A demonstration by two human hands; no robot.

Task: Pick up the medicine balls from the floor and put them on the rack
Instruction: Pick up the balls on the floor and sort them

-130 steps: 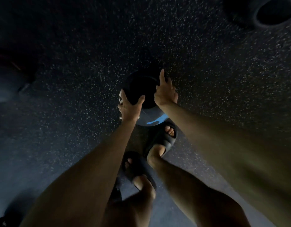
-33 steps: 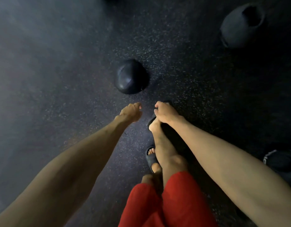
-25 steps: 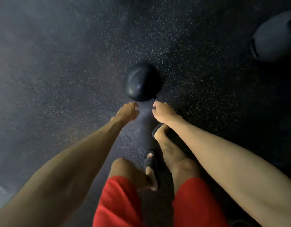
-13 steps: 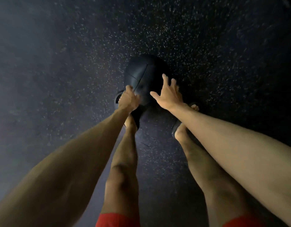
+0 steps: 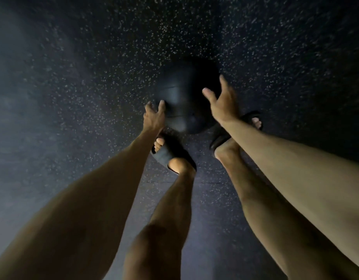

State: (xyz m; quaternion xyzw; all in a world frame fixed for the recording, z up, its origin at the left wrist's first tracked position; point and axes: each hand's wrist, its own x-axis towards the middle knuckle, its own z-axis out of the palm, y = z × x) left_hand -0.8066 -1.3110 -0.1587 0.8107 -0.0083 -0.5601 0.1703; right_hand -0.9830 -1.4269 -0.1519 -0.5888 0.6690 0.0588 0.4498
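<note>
Looks like a gym to me, or at least some kind of workout room. The floor (image 5: 93, 77) is that dark rubber matting with pale flecks all through it, the kind you see in weight areas, and a thin seam (image 5: 211, 181) runs across it. A black medicine ball (image 5: 180, 102) sits right on it. Lighting is pretty dim, and the person's in dark slides (image 5: 168, 154) with bare legs.

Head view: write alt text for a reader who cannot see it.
A person bends over a dark medicine ball on a speckled floor, the left hand at its left side, the right hand spread open by its right. Both feet wear dark slides.
</note>
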